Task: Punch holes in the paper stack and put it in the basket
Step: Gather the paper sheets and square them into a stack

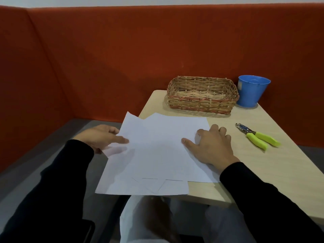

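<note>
Several loose white paper sheets (154, 151) lie fanned and uneven on the left part of a small pale wooden table (263, 172), hanging over its left and front edges. My left hand (103, 137) grips the sheets at their left edge, thumb on top. My right hand (212, 146) rests flat on the right side of the papers, fingers spread. A hand-held hole punch (259, 136) with lime-green handles lies on the table to the right of my right hand, untouched. An empty woven basket (201, 104) stands at the far edge of the table.
A blue plastic cup (251, 92) stands right of the basket at the table's back corner. Orange padded walls (122, 58) close in behind and to the left. Grey floor (52, 155) lies to the left of the table. My knees are under the front edge.
</note>
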The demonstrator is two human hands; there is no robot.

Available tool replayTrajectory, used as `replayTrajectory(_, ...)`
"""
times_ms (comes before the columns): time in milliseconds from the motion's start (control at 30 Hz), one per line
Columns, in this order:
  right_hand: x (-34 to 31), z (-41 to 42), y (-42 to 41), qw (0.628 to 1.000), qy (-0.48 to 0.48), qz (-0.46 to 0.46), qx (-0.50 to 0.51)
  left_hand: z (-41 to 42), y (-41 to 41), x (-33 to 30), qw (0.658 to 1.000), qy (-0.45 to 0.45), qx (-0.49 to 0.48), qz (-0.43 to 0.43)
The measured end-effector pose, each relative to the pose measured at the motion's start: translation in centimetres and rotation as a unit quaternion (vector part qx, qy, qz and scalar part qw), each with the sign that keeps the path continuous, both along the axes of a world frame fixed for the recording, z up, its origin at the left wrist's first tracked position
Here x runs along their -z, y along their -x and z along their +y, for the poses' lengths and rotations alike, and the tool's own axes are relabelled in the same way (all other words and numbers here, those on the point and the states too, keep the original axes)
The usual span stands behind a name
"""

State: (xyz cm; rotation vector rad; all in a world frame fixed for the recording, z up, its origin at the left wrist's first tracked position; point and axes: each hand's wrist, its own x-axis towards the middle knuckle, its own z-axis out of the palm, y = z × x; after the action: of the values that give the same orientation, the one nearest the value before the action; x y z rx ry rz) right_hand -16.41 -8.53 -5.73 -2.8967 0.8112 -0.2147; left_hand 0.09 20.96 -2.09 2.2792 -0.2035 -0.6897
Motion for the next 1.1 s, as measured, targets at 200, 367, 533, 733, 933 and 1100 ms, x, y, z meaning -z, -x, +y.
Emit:
replayTrajectory(200, 0.3, 1.0, -0.5, 0.989, -0.078, -0.036, -0.122, -2.8, 1.7, -0.6, 0.996, -0.003, 0.027, -0.088)
replayTrajectory(367, 0.4, 0.9, -0.2, 0.98, -0.14, -0.087, -0.108, -2.9, 2.0, -0.4, 0.979, -0.074, 0.148, -0.119)
replayTrajectory(533, 0.5, 0.3, 0.1, 0.978, -0.173, -0.108, -0.04, -3.1, 1.3, 0.6, 0.981, 0.062, 0.122, -0.141)
replayTrajectory(733, -1.4, -1.3, 0.4, 0.863, -0.393, -0.306, 0.084, -3.6, 2.5, 1.3, 0.932, 0.333, 0.033, -0.142)
replayTrajectory(933, -2.3, -2.7, -0.8, 0.752, -0.565, -0.334, -0.066, -5.0, 3.9, 1.0, 0.9, 0.397, 0.078, -0.164)
replayTrajectory(1100, -3.6, -4.0, -1.7, 0.698, -0.613, -0.345, -0.137, -5.7, 3.4, 1.3, 0.909, 0.362, 0.071, -0.195)
